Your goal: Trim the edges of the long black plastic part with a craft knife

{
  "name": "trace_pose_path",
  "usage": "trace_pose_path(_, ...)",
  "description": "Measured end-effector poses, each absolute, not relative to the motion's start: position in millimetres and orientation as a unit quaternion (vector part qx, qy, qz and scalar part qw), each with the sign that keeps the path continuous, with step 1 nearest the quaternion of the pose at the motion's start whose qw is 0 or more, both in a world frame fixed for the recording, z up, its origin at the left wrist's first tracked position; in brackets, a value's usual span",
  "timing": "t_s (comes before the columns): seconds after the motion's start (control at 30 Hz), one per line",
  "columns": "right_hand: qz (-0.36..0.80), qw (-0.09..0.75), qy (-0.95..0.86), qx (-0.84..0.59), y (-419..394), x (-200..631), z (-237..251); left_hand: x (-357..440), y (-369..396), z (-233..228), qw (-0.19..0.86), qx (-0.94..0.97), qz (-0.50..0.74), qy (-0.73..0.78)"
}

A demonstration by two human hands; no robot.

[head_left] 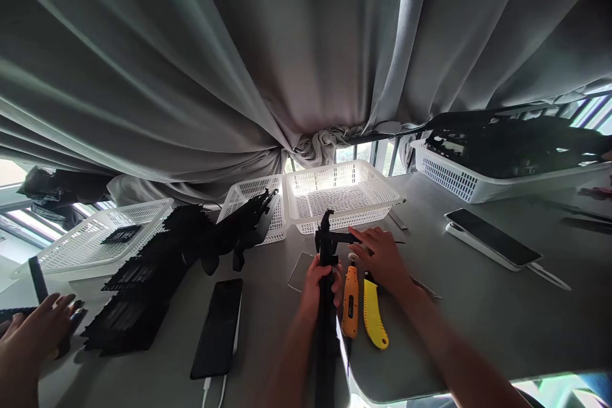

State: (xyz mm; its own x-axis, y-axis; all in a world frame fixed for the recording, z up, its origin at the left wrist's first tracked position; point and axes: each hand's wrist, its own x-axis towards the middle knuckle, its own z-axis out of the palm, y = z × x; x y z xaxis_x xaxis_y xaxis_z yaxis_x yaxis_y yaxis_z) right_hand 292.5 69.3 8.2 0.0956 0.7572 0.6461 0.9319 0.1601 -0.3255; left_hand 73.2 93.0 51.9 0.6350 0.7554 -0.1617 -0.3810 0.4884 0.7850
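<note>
My left hand (pixel 312 290) is wrapped round a long black part (pixel 326 306), held upright with a hooked tip. My right hand (pixel 381 258) is closed at a dark, thin crosswise piece near the part's top; what exactly its fingers grip is too dark to tell. Under my right hand on the table lie an orange tool (pixel 350 303) with a cord and a yellow-handled cutter (pixel 373 315). A thin metal frame (pixel 299 271) lies beside my left hand.
White baskets (pixel 344 217) stand at the back, with black parts (pixel 243 223) in and across the smaller one. A stack of black pieces (pixel 129 319) and a phone (pixel 217 328) lie left. Another phone (pixel 495 239) and a full basket (pixel 447 172) are right. A co-worker's hand (pixel 36 331) is far left.
</note>
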Motion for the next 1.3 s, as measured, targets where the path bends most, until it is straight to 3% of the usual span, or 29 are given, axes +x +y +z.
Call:
trace_pose_path(0.87,-0.116,0.379,-0.653,-0.645,67.3,288.7,9.8,76.7,97.5,44.4,0.821,0.369,0.358,0.248)
trace_pose_path(1.13,-0.142,0.505,-0.562,-0.64,60.5,279.3,21.6,75.5,93.4,55.8,0.816,0.36,0.384,0.241)
trace_pose_path(1.3,-0.121,0.496,-0.609,-0.607,55.0,270.9,24.7,76.1,96.8,56.7,0.797,0.295,0.457,0.262)
